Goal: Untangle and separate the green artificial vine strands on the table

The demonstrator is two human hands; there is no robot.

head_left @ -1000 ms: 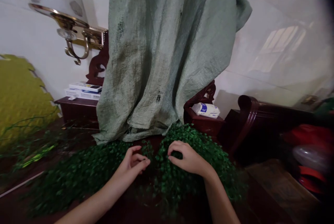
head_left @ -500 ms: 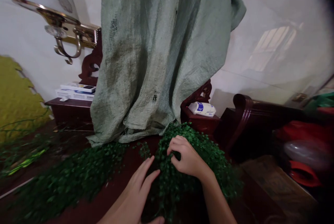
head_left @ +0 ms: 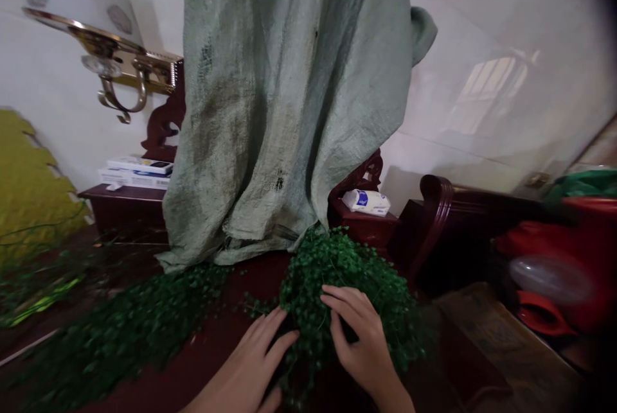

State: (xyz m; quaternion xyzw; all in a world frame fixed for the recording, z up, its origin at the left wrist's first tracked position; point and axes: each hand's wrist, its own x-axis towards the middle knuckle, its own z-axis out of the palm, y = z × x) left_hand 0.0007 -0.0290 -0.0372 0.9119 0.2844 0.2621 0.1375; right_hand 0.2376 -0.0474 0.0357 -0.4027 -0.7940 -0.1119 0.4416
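Observation:
A dense heap of small-leaved green foliage [head_left: 347,259] lies on the dark red wooden surface [head_left: 193,358]. My right hand [head_left: 359,329] rests over its front part, fingers stretched and a little apart, nothing seen in its grasp. At the heap's left edge is my left hand [head_left: 258,349], its fingers extended, the tips by a small loose sprig [head_left: 255,304]. A second long strip of the same foliage [head_left: 130,323] lies to the left, apart from both hands. Whether the fingertips press into the leaves is hard to tell in the dim light.
A grey-green woven sack [head_left: 289,111] hangs behind the foliage. White boxes [head_left: 135,175] sit on a ledge at left, below a brass wall lamp [head_left: 116,66]. A tissue pack [head_left: 366,202] stands right of the sack. Red items [head_left: 544,246] and a flattened cardboard piece [head_left: 506,342] are at right.
My right hand has come down and nearer, its curled fingers now straightened over the leaves. My left hand has shifted slightly down. The view has turned a little.

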